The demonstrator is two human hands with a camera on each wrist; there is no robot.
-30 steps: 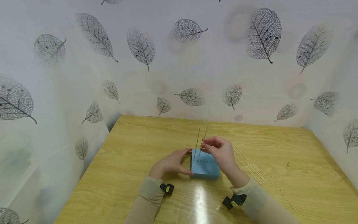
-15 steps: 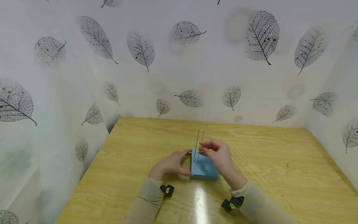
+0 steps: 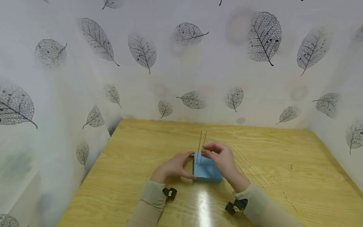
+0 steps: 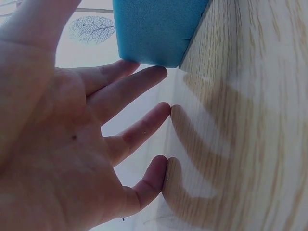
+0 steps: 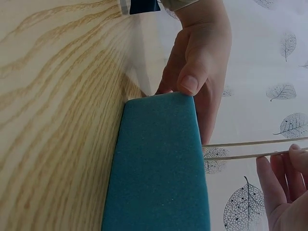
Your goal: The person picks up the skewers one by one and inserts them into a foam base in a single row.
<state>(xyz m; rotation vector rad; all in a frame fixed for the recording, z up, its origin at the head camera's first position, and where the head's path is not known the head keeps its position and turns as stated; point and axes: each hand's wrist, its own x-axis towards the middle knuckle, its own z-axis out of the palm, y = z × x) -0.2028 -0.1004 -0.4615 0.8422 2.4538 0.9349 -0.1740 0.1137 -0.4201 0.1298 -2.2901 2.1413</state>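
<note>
A blue foam block [image 3: 206,174] with a row of small holes in its top lies on the table. My left hand [image 3: 174,165] holds it at the left side, thumb at the front corner and fingers at the back one. One thin wooden stick [image 3: 199,145] stands upright in the block's leftmost hole. Just right of it, my right hand [image 3: 223,159] pinches a second stick [image 3: 205,137] between thumb and fingers. In the right wrist view this pinched stick [image 5: 231,157] runs parallel to the other, its lower end hidden behind the block's edge.
Several loose sticks [image 3: 252,166] lie slantwise on the wooden table [image 3: 136,151], right of the block and partly behind the right hand. A leaf-patterned white curtain [image 3: 170,72] encloses the table's back and sides.
The right hand has moved slightly left and down with its stick, which now stands straighter and closer to the first one. The left hand and the block have stayed in place.
</note>
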